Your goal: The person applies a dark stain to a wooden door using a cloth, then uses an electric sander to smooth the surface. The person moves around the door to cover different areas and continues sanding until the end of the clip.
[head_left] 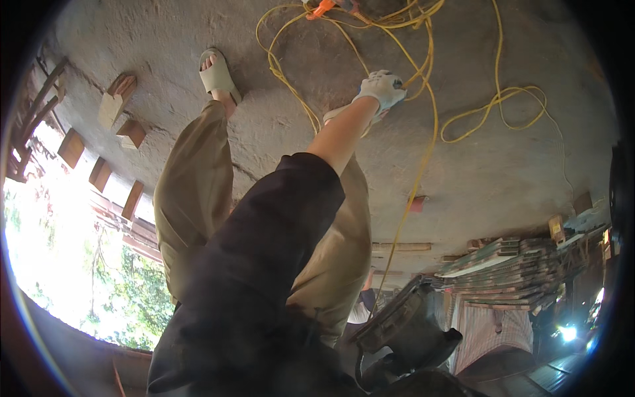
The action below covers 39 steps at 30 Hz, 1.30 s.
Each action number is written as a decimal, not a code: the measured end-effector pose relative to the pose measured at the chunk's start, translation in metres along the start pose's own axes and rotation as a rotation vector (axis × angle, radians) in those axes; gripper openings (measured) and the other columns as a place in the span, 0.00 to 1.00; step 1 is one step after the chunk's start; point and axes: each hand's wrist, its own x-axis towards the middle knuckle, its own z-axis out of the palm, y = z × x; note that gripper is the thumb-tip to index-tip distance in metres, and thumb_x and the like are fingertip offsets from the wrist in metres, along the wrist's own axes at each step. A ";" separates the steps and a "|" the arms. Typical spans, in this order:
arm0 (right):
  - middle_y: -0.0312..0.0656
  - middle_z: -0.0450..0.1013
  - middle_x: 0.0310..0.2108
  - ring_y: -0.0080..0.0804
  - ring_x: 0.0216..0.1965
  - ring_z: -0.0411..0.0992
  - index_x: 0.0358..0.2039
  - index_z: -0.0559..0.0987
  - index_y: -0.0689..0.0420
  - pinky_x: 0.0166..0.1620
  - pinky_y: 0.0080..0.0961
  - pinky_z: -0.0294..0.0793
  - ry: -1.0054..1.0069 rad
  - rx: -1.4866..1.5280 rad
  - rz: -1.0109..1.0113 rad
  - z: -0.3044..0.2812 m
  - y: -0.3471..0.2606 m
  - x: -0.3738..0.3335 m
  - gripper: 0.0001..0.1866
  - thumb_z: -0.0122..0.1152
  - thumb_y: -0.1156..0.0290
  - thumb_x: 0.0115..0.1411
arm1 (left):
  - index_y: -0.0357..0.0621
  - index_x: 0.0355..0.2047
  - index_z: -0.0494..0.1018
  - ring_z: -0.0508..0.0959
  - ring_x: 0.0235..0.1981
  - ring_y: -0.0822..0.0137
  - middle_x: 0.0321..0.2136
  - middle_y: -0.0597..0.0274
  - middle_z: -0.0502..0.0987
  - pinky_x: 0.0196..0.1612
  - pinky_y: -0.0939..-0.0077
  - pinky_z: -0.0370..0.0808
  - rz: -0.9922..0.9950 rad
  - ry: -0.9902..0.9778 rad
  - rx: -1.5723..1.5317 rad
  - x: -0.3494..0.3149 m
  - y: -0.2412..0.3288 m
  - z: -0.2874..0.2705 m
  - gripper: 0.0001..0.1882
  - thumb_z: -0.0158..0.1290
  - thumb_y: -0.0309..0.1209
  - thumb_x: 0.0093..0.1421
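A dark-sleeved left arm crosses in front of my legs, and my left hand (381, 90), in a whitish work glove, is closed beside my right foot. Its fingers curl round a yellow cord (431, 106), which forms loose loops on the ground ahead. One strand runs from near the hand down toward the bottom of the view. At the top edge, an orange object (322, 8) lies by the loops, cut off by the frame. My left foot wears a pale green slipper (218, 77); the right one is mostly hidden behind the arm. My right hand does not show.
More yellow cord (493, 106) lies looped at the right. Several wooden blocks (116, 102) stand at the left. A stack of boards (506, 274) appears at lower right, past a shiny black object (410, 324) whose kind I cannot make out. A reddish piece (417, 204) lies on the ground.
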 end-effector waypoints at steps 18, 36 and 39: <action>0.42 0.77 0.36 0.31 0.38 0.75 0.46 0.77 0.62 0.42 0.32 0.75 0.093 -0.165 -0.092 0.016 0.023 0.079 0.19 0.67 0.68 0.55 | 0.44 0.45 0.79 0.76 0.53 0.45 0.42 0.43 0.79 0.61 0.41 0.64 0.480 0.086 0.285 -0.058 -0.040 0.066 0.20 0.45 0.45 0.69; 0.56 0.78 0.39 0.55 0.41 0.77 0.43 0.71 0.61 0.45 0.48 0.76 0.096 -1.345 -1.189 0.269 -0.294 0.150 0.20 0.60 0.61 0.56 | 0.43 0.49 0.72 0.80 0.39 0.57 0.40 0.56 0.76 0.33 0.63 0.76 0.570 -0.186 -0.232 -0.468 0.073 -0.007 0.17 0.52 0.39 0.64; 0.59 0.76 0.47 0.56 0.49 0.75 0.48 0.73 0.62 0.52 0.45 0.74 0.042 -1.141 -1.131 0.273 -0.310 0.137 0.25 0.61 0.57 0.58 | 0.39 0.51 0.67 0.79 0.38 0.55 0.44 0.53 0.72 0.33 0.63 0.77 0.617 -0.341 -0.507 -0.489 0.082 0.013 0.20 0.50 0.40 0.65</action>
